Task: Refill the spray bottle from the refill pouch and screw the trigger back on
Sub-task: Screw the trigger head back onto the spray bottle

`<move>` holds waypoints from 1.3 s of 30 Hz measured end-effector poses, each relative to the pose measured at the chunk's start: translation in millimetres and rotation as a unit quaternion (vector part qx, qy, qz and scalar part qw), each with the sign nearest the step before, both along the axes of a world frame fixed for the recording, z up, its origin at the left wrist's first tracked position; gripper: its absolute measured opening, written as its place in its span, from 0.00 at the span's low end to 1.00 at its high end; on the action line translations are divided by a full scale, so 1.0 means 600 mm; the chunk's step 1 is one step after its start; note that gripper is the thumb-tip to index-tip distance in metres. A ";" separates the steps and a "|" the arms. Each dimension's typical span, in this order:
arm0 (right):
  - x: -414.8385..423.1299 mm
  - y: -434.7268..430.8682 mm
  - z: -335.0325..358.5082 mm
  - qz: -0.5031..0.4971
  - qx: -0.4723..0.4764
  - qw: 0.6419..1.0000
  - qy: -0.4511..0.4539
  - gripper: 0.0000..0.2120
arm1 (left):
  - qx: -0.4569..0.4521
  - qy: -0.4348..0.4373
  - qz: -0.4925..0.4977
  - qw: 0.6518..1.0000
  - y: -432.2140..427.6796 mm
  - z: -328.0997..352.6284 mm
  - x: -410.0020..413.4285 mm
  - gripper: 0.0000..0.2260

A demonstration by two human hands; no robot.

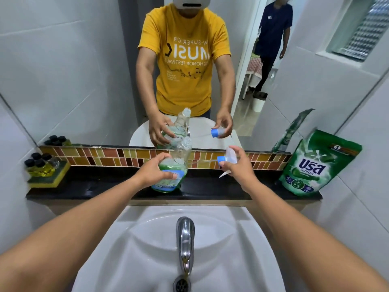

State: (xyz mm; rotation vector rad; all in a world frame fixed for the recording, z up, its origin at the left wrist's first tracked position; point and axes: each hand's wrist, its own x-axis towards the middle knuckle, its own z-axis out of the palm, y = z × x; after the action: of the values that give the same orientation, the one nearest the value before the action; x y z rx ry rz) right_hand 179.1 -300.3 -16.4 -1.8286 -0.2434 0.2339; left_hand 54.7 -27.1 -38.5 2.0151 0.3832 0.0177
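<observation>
the spray bottle (pixel 172 165) stands upright on the black tabletop (pixel 101 184) in the middle of the frame, just in front of the strip of small coloured tiles (pixel 117 155) under the mirror (pixel 84 70). its neck is open, with no top on it, and green liquid fills only the lower part. the left hand (pixel 153 172) wraps around the bottle's lower body, its fingers (pixel 163 160) curled over the label and the thumb pressed on the front.

to the right of the bottle, apart from it and raised above the tabletop, the right hand (pixel 236 165) holds the trigger (pixel 226 160). the fingers are closed around its clear head; the blue screw collar points left toward the bottle, and the white lever sticks out below the hand.

the refill pouch (pixel 315 165), green with white lettering, leans upright at the right end of the tabletop, well apart from both hands.

at the left end, small bottles with black caps (pixel 40 165) sit on a yellow sponge (pixel 53 178). in the lower part of the frame are the white sink (pixel 134 239) and its chrome faucet (pixel 185 243).
</observation>
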 end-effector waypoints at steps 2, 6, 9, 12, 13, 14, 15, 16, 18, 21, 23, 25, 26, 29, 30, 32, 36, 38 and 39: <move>0.004 -0.020 0.032 -0.015 0.009 1.000 -0.018 0.30 | 0.046 0.014 0.002 0.999 -0.003 0.011 -0.002 0.28; 0.002 -0.059 0.103 -0.042 0.018 0.997 -0.063 0.29 | 0.137 0.042 -0.005 0.990 -0.014 0.034 -0.010 0.33; -0.004 -0.084 0.155 -0.056 0.029 0.992 -0.107 0.30 | 0.176 0.062 -0.003 0.982 -0.017 0.045 -0.014 0.35; -0.016 -0.104 0.198 -0.056 0.029 0.989 -0.133 0.30 | 0.189 0.075 -0.002 0.979 -0.023 0.053 -0.017 0.34; -0.019 -0.109 0.208 -0.054 0.026 0.988 -0.141 0.30 | 0.191 0.077 -0.001 0.979 -0.026 0.055 -0.017 0.34; -0.024 -0.114 0.217 -0.053 0.023 0.988 -0.146 0.30 | 0.192 0.078 0.000 0.978 -0.028 0.056 -0.017 0.34; -0.028 -0.118 0.223 -0.051 0.020 0.987 -0.148 0.30 | 0.191 0.079 0.002 0.978 -0.029 0.058 -0.017 0.34; -0.032 -0.121 0.227 -0.048 0.018 0.987 -0.151 0.30 | 0.189 0.080 0.003 0.979 -0.029 0.058 -0.017 0.34; -0.038 -0.126 0.233 -0.046 0.014 0.987 -0.155 0.30 | 0.185 0.083 0.006 0.979 -0.028 0.058 -0.017 0.35; -0.042 -0.132 0.237 -0.051 0.012 0.985 -0.166 0.31 | 0.181 0.087 0.012 0.980 -0.026 0.059 -0.019 0.36; -0.041 -0.135 0.238 -0.058 0.015 0.984 -0.168 0.31 | 0.178 0.089 0.016 0.980 -0.025 0.059 -0.020 0.37; -0.039 -0.138 0.239 -0.061 0.016 0.984 -0.170 0.31 | 0.176 0.090 0.018 0.980 -0.025 0.059 -0.020 0.37; -0.038 -0.139 0.239 -0.061 0.013 0.983 -0.171 0.32 | 0.174 0.090 0.018 0.981 -0.025 0.059 -0.021 0.37; -0.037 -0.138 0.240 -0.063 0.002 0.983 -0.172 0.32 | 0.169 0.091 0.018 0.981 -0.026 0.059 -0.020 0.36; -0.037 -0.137 0.240 -0.063 -0.003 0.983 -0.173 0.32 | 0.166 0.091 0.019 0.982 -0.025 0.059 -0.020 0.36; -0.037 -0.136 0.239 -0.064 -0.009 0.982 -0.176 0.32 | 0.160 0.091 0.019 0.983 -0.024 0.058 -0.019 0.36; -0.032 -0.140 0.240 -0.071 0.001 0.982 -0.175 0.31 | 0.152 0.089 0.020 0.984 -0.019 0.058 -0.020 0.34; -0.031 -0.143 0.242 -0.072 0.003 0.982 -0.172 0.30 | 0.151 0.090 0.023 0.984 -0.018 0.059 -0.021 0.34; -0.030 -0.144 0.243 -0.072 0.001 0.983 -0.172 0.30 | 0.151 0.090 0.024 0.984 -0.017 0.059 -0.020 0.34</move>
State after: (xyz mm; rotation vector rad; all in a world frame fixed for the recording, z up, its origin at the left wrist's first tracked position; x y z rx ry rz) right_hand 161.0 -386.5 129.3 -1.8693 -0.3491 -0.1854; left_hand 42.5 -37.5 -2.9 2.3148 0.5715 -0.0826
